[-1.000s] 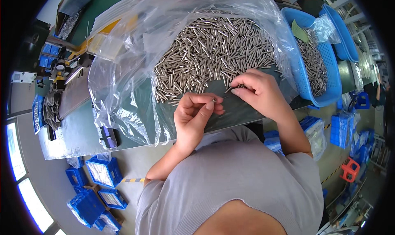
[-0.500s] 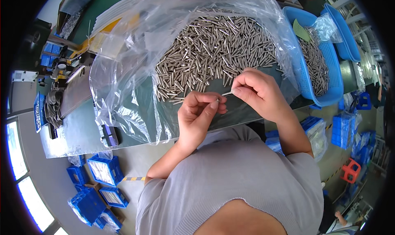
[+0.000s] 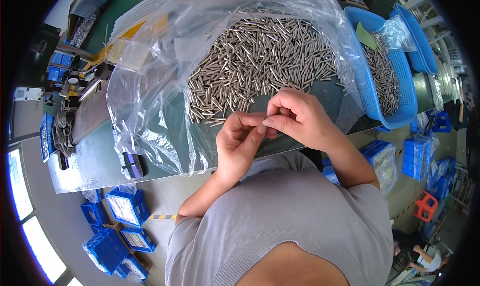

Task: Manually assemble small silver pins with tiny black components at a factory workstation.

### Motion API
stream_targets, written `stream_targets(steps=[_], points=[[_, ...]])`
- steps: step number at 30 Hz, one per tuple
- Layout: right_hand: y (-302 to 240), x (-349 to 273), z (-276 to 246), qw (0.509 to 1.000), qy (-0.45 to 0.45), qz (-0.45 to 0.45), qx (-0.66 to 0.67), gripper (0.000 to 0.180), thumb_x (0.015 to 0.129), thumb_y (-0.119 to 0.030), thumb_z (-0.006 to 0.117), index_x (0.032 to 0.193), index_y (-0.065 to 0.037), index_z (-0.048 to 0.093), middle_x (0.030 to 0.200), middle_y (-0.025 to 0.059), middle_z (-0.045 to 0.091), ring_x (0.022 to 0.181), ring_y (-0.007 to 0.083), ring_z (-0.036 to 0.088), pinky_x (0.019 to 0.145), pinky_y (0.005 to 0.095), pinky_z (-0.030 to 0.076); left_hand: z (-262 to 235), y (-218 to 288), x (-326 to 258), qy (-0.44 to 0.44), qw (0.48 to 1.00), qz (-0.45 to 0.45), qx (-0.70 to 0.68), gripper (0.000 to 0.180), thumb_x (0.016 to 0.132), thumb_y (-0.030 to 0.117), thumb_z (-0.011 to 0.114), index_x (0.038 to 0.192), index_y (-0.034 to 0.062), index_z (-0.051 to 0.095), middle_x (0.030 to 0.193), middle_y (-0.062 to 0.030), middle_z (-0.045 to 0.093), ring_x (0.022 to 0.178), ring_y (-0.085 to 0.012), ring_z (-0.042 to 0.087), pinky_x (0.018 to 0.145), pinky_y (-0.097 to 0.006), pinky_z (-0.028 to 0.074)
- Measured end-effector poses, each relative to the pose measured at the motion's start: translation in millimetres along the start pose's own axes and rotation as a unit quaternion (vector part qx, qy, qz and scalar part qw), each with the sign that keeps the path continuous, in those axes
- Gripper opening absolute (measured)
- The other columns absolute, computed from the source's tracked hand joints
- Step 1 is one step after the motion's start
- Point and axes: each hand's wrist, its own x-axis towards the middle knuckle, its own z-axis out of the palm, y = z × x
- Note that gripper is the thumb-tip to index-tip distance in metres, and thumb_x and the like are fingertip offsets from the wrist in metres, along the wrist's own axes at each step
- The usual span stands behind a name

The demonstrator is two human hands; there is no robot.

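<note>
Head view, hands (image 3: 270,123) pinching together, pin heap (image 3: 260,61), blue basket (image 3: 385,71)

Left hand (image 3: 239,141): raised from the lower edge, forearm bare, wrist bent slightly, palm turned inward, fingers curled, thumb and forefinger pinched together at the tips. Right hand (image 3: 299,117): comes in from the right, forearm bare, back of hand up, knuckles arched, fingertips pinched. The two hands meet fingertip to fingertip, touching, in front of the chest. Both elbows bent.
</note>
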Motion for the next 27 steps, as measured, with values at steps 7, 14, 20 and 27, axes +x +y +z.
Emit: stream_targets(steps=[7, 14, 20, 27], points=[[5, -10, 5, 0.997, 0.046, -0.06, -0.017, 0.011, 0.079, -0.004, 0.065, 0.08, -0.002, 0.054, 0.071, 0.0048, 0.052, 0.06, 0.0146, 0.054, 0.053, 0.0273, 0.042, 4, 0, -1, -0.011, 1.0, -0.004, -0.013, 0.007, 0.089, -0.006, 0.049, 0.096, -0.0037, 0.052, 0.098, -0.0137, 0.062, 0.084, -0.0156, 0.062, 0.078, -0.027, 0.052], [-24, -36, -61, 0.939, 0.295, -0.078, -0.156, 0.007, 0.078, 0.003, 0.06, 0.082, -0.001, 0.055, 0.075, 0.0038, 0.051, 0.065, 0.0111, 0.047, 0.058, 0.0232, 0.038, -4, -2, -8, 0.01, 1.0, 0.014, -0.025, 0.007, 0.089, -0.006, 0.05, 0.094, -0.0016, 0.051, 0.1, -0.0175, 0.061, 0.079, -0.017, 0.062, 0.075, -0.029, 0.053], [-14, -48, -152, 0.778, 0.331, -0.025, -0.533, 0.01, 0.08, -0.012, 0.063, 0.089, -0.009, 0.063, 0.096, 0.0072, 0.062, 0.087, 0.0281, 0.057, 0.073, 0.0356, 0.046, 0, -2, -2, -0.005, 0.999, 0.018, -0.028, 0.006, 0.089, -0.004, 0.051, 0.094, -0.0014, 0.05, 0.1, -0.0166, 0.061, 0.08, -0.0165, 0.061, 0.076, -0.029, 0.052], [-20, -37, -82, 0.893, 0.282, -0.06, -0.345, 0.015, 0.074, -0.006, 0.068, 0.088, -0.007, 0.063, 0.087, 0.0092, 0.06, 0.076, 0.0263, 0.059, 0.063, 0.0311, 0.047, 0, -5, 2, 0.002, 1.0, 0.007, -0.027, 0.005, 0.09, -0.003, 0.051, 0.094, -0.0012, 0.05, 0.101, -0.0157, 0.06, 0.081, -0.0152, 0.061, 0.077, -0.029, 0.053]])
